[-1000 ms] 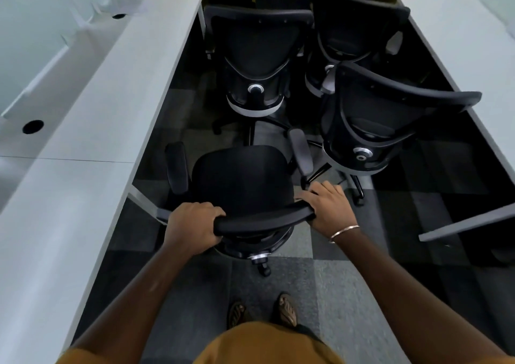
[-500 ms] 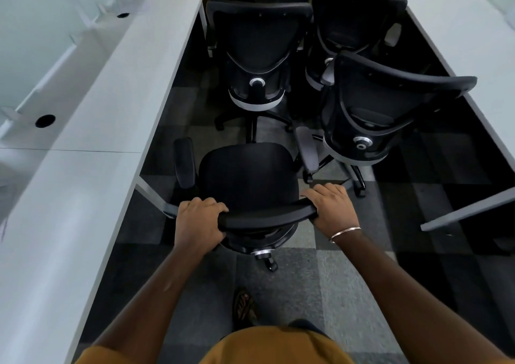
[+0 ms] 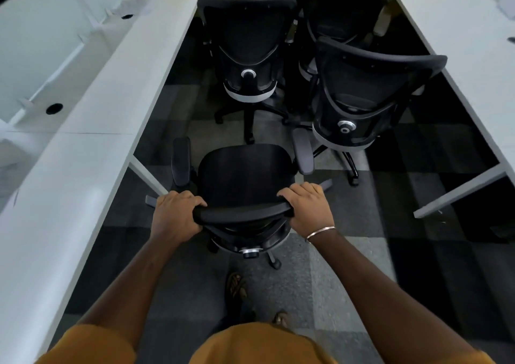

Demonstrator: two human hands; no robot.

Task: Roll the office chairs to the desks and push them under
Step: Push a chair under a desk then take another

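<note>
A long white laminate desk [image 3: 92, 151] is seen along the left edge of the aisle, with a round black cable hole [image 3: 54, 108] set in its top near the far side and a white metal leg [image 3: 147, 175] angled down to the floor. Just beside that leg, a black mesh office chair with padded armrests [image 3: 246, 177] is stood on the grey checked carpet tiles [image 3: 334, 288], its seat turned away from the person and not yet tucked under either desk. The left end of its curved top rail is gripped by the left hand [image 3: 174, 216], the fingers being curled over the front and the thumb wrapped beneath. The right end of the same rail is gripped by the right hand [image 3: 309, 210] in the same way, and a thin silver bangle [image 3: 320, 232] is worn on that wrist. A sandalled foot [image 3: 235, 284] is placed on the carpet behind the chair's base.

Further up the aisle, a second black mesh chair with a white lumbar band [image 3: 248, 54] is parked with its back to the camera. To its right, a third black chair [image 3: 365, 93] is turned slightly askew, near the held chair's right armrest; whether the two touch cannot be told. What appears to be a fourth chair [image 3: 342, 9] is partly hidden behind it. A second white desk [image 3: 473, 65] is run along the right edge of the aisle.
</note>
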